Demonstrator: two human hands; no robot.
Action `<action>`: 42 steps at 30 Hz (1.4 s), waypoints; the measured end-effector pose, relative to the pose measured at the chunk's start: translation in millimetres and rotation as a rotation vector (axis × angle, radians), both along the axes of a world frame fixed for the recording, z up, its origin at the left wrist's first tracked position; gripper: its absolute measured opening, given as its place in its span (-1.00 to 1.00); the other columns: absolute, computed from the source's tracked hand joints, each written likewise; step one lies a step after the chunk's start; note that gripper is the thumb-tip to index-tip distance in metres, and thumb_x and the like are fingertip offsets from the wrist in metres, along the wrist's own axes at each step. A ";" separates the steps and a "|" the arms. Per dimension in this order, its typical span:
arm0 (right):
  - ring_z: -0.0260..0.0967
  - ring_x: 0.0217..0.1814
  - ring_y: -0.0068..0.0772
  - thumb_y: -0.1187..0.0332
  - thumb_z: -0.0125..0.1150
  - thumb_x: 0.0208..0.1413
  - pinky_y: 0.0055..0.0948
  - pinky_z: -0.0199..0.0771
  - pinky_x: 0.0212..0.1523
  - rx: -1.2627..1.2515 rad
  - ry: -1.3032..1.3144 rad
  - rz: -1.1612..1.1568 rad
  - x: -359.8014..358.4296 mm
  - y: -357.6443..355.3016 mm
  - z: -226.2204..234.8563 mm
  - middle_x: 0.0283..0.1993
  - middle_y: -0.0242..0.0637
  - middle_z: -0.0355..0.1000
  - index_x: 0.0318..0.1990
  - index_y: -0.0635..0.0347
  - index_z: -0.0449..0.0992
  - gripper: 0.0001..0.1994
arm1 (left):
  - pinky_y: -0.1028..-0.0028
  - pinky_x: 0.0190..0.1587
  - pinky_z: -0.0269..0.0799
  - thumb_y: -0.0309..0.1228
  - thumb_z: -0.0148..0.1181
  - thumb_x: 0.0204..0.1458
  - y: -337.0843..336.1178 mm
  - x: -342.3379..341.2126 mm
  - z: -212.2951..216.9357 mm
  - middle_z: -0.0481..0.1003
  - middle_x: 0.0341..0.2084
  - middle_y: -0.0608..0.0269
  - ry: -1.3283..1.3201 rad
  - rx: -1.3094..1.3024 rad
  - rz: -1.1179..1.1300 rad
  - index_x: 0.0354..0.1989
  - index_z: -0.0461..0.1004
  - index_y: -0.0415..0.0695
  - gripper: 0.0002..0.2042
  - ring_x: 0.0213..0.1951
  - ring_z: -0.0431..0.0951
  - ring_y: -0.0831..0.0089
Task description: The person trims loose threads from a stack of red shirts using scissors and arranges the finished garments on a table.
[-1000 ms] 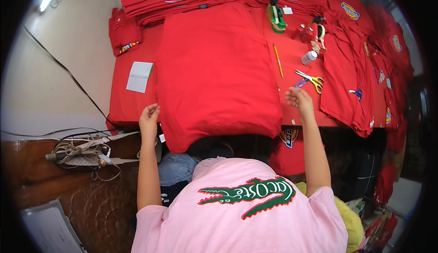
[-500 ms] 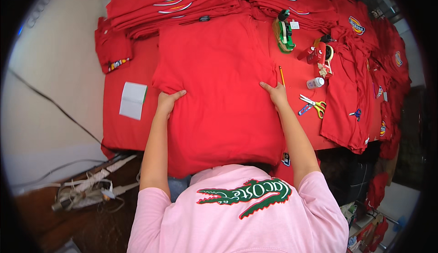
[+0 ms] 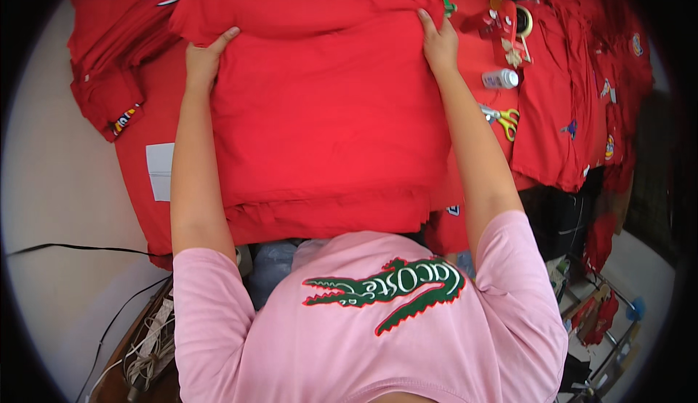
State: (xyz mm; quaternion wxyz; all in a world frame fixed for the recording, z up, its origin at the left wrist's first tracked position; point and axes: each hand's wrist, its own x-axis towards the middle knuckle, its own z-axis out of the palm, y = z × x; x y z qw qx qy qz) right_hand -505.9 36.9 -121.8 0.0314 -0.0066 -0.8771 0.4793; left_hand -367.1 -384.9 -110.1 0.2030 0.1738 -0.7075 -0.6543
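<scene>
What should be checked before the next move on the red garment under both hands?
1. Left hand on the red garment's far left edge: ok.
2. Right hand on its far right edge: ok.
3. Garment lying flat on the stack: ok, a few creases near the front.
4. Scissors and small white bottle apart from the garment: ok.
5. Grip, pinched or pressing: cannot tell.

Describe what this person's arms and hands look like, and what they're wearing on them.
Both forearms are bare, with no gloves, watch or rings visible on the left hand or right hand. Short pink T-shirt sleeves cover the upper arms; the shirt carries a green reptile emblem edged in red.
</scene>
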 end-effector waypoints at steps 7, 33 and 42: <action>0.19 0.49 0.09 0.12 0.41 0.19 0.01 0.17 0.39 0.285 0.670 0.233 80.7 27.2 23.0 0.48 0.13 0.21 0.40 0.20 0.30 -0.30 | 0.23 0.30 0.32 -0.33 0.51 0.08 55.5 68.1 -20.6 0.48 0.20 -0.08 -0.068 -0.719 0.585 0.15 0.46 -0.37 -0.46 0.23 0.45 0.21; 0.52 -0.23 -0.05 0.23 0.36 0.20 -0.16 0.52 -0.20 0.320 0.238 0.883 248.6 179.0 19.8 -0.28 -0.19 0.50 -0.02 0.14 0.58 -0.72 | 0.32 -0.06 0.48 -0.08 0.31 0.22 75.8 340.6 -56.6 0.62 -0.05 0.13 -0.296 0.396 0.786 0.09 0.61 -0.14 -0.58 -0.08 0.58 0.32; 0.55 -0.08 -0.09 0.45 0.20 0.22 -0.12 0.56 -0.09 0.648 0.289 0.164 145.7 290.4 21.5 -0.14 -0.22 0.55 0.08 0.06 0.55 -0.72 | 0.52 -0.30 0.46 -0.39 0.45 0.11 54.0 333.8 -57.2 0.61 -0.30 0.23 -0.176 0.302 0.913 -0.13 0.58 -0.20 -0.76 -0.30 0.60 0.47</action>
